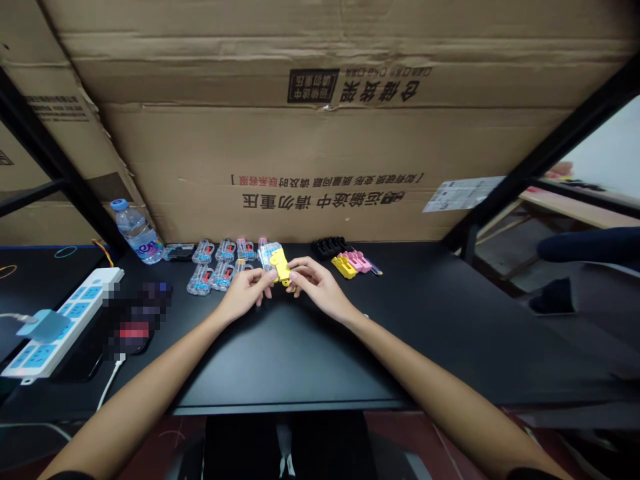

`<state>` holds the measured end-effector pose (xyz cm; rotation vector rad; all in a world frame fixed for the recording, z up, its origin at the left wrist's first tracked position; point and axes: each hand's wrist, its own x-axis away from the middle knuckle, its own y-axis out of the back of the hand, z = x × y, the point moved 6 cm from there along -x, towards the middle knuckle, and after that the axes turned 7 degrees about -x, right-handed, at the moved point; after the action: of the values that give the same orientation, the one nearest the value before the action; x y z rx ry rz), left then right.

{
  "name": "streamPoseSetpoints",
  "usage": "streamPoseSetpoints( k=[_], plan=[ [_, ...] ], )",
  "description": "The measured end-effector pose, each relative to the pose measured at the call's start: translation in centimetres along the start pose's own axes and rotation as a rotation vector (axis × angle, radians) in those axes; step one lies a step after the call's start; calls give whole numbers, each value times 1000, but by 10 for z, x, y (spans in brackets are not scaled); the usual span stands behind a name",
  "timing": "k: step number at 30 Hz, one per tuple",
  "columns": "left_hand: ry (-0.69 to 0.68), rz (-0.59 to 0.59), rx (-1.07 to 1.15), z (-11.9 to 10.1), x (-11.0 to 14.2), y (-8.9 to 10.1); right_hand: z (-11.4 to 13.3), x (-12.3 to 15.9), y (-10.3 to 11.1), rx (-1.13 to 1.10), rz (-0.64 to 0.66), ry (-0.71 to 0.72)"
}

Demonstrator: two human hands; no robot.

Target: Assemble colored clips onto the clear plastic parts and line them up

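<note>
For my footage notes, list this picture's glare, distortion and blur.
Head view: pale glare on the smooth black tabletop; bare forearms stretched toward the lower corners; small yellow plastic piece lacking fine detail; square mosaic blocks hiding a patch at left.

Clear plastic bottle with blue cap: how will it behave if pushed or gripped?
The clear plastic bottle looks tall and narrow, so a high push may tip it. Its transparent walls probably flex when squeezed. Fill unclear, so weight uncertain.

R tabletop passable, pwr strip blocks L.
</note>
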<state>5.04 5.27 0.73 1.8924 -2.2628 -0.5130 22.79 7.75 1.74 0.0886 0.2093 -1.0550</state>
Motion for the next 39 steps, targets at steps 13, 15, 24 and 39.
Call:
streamPoseSetpoints(
  k=[13, 15, 24, 39],
  plan=[
    [-175, -191, -551, -29, 6, 31, -15, -23, 76, 352, -232, -36],
    [-195, -243, -743, -32, 7, 39, -20, -26, 81, 411, -240, -31],
    [-132, -254, -1049, -13, -2, 65, -36, -31, 89, 544, -226, -51],
    [-108, -141, -910, -2, -2, 53, 9, -11, 38, 686, -10, 247]
  ],
)
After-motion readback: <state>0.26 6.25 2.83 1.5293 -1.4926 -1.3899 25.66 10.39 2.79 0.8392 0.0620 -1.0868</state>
